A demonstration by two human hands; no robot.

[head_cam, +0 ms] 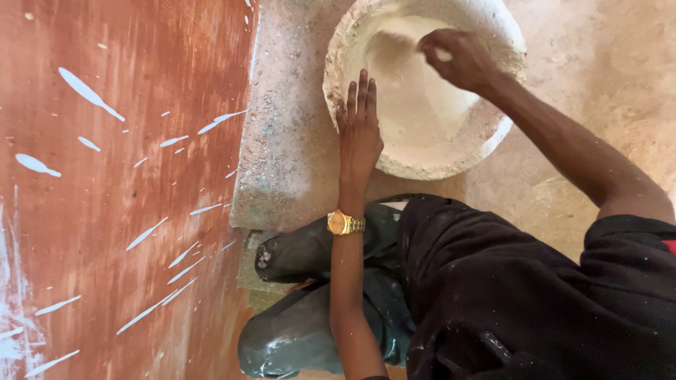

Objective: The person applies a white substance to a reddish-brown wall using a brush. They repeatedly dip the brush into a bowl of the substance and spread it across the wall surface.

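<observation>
The round, plaster-crusted white bowl point(422, 151) looks heavy and gritty; left hand point(359, 123), fingers straight and together, steadies its rim; right hand point(458, 56) pinches a pale stirring tool.

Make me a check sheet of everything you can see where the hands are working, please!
Surface: rough, dusty concrete floor.
Job's things: crusted round bowl of pale wet mix.
Clutter: nothing seen.
Fingers: left hand flat on the bowl's rim, fingers straight; right hand inside the bowl, fingers curled around a pale tool, mostly hidden.
Cables: nothing seen.
Surroundings: reddish wall streaked with white splashes; gold wristwatch; dirty boots.
</observation>
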